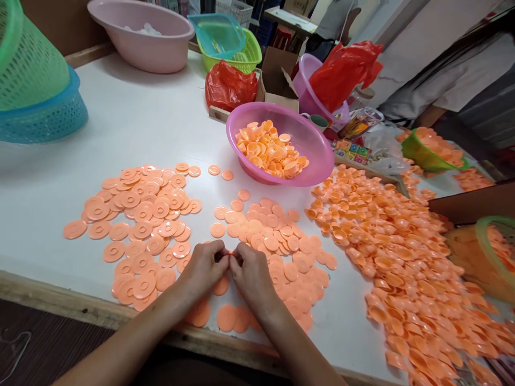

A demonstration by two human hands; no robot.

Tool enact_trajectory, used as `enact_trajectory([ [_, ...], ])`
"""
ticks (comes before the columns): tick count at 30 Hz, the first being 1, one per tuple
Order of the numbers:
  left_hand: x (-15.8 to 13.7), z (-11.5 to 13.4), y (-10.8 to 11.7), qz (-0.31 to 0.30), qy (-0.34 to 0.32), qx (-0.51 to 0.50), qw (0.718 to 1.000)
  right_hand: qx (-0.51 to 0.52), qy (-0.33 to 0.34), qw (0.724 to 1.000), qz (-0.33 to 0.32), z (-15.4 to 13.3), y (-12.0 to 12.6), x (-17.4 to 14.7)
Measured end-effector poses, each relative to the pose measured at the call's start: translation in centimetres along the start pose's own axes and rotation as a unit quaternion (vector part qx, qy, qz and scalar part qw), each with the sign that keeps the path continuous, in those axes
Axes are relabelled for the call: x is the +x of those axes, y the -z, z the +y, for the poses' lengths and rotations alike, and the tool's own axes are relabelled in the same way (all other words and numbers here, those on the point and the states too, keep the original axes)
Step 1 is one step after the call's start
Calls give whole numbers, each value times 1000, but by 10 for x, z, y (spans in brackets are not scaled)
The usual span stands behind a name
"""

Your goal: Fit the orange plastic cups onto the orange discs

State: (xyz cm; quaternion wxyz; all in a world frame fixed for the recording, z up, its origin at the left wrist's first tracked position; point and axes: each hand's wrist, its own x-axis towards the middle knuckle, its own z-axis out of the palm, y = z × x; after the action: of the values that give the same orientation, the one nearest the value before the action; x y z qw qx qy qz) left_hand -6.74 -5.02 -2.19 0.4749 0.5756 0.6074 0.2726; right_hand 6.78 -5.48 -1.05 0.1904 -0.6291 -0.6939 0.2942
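My left hand [206, 268] and my right hand [250, 272] meet fingertip to fingertip over the near part of the table. Both are closed in a pinch, and only a speck of orange shows between them; what they hold is mostly hidden. Left of my hands lies a spread of orange plastic discs with a ring in the middle [141, 229]. Smaller, plainer orange discs [277, 230] overlap around and beyond my right hand. A pink basin [317, 153] with small orange cup-shaped pieces [271, 150] in it stands past the discs.
A large heap of orange spoon-like or cup-like pieces [402, 252] covers the right side of the white table [132, 118]. Green and blue baskets [44, 115] stand at the left, a pale pink tub [161, 53] at the back. A red bag [230, 86] sits beside a cardboard box [277, 80].
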Motion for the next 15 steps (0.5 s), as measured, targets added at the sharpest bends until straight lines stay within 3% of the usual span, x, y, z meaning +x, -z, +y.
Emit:
enact_trajectory([
  [4,-7,2,-1,10,-1,5,1000,89,-7,996,2,-1,2,-4],
  [6,-6,8,3,10,-1,-4,1000,176,-16,984,-28,4,15,-10],
  [8,3,25,16,18,0,-21,1000,247,-51,968,-16,16,38,-20],
  [11,42,75,47,73,-31,-57,995,245,-146,949,133,55,85,-44],
  [13,81,116,70,148,-102,-91,979,186,-206,933,227,91,118,-63],
  [15,116,149,90,176,-131,-107,970,90,-267,914,291,132,146,-83],
])
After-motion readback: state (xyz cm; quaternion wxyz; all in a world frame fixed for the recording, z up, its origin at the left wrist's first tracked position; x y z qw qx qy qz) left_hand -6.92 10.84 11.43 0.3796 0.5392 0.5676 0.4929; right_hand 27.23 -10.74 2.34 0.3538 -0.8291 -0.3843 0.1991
